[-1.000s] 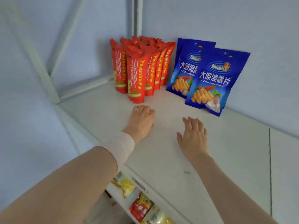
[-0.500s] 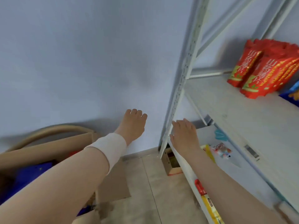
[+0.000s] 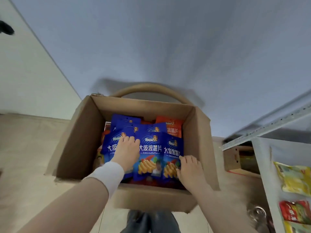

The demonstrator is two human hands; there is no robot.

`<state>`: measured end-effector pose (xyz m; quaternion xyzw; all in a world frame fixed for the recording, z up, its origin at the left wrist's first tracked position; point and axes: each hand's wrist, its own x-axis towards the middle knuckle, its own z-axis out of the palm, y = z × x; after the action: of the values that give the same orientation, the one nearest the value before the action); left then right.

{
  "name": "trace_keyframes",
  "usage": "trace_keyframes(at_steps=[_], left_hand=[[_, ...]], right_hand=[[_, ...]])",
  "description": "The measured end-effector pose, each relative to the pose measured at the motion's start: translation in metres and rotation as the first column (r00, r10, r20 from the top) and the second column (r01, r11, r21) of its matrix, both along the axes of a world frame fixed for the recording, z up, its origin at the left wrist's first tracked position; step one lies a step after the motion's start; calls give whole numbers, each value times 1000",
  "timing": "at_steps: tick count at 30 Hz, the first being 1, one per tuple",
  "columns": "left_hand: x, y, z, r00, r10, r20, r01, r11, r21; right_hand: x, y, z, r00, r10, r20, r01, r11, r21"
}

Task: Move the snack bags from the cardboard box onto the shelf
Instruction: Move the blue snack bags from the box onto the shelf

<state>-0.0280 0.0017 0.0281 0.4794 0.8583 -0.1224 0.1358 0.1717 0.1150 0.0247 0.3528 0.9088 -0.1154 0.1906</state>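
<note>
Open brown cardboard box sits on the beige floor, flaps up, full of snack bags standing on edge. Front row: three glossy blue potato-chip bags with white lettering, left blue bag, middle blue bag, right blue bag; more blue ones packed behind, plus an orange snack bag at the back right corner (red packs just peek out at the far left, too hidden to describe).

Left hand, white band on its wrist, lies on the left blue bag's face with fingers bent over its top edge; whether it actually grips is not clear. Right hand touches the right blue bag near its lower edge, fingers loosely spread and slightly bent, no firm hold visible. Both hands inside the box.

White metal shelf unit stands right of the box, a yellow snack packet and a red-green packet on its lower level. Curved tan hoop rises behind the box against the grey-blue wall. Person's dark trousers show at bottom centre.
</note>
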Motion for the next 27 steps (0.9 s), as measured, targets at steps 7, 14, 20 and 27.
trace_keyframes(at_steps=[7, 14, 20, 27], left_hand=[[-36, -34, -71, 774, 555, 303, -536, 830, -152], [-68, -28, -133, 166, 877, 451, -937, 282, -205], [-74, -31, -146, -18, 814, 581, -1000, -13, -13], [-90, -41, -142, -137, 561, 817, -990, -48, -133]], right_hand=[[-22, 3, -71, 938, -286, 197, 335, 893, -300], [-40, 26, -137, 727, -612, 311, 684, 605, -408], [-43, 19, -148, 622, -766, 164, 732, 494, -469], [-23, 23, -199, 388, -869, 307, 866, 230, -443]])
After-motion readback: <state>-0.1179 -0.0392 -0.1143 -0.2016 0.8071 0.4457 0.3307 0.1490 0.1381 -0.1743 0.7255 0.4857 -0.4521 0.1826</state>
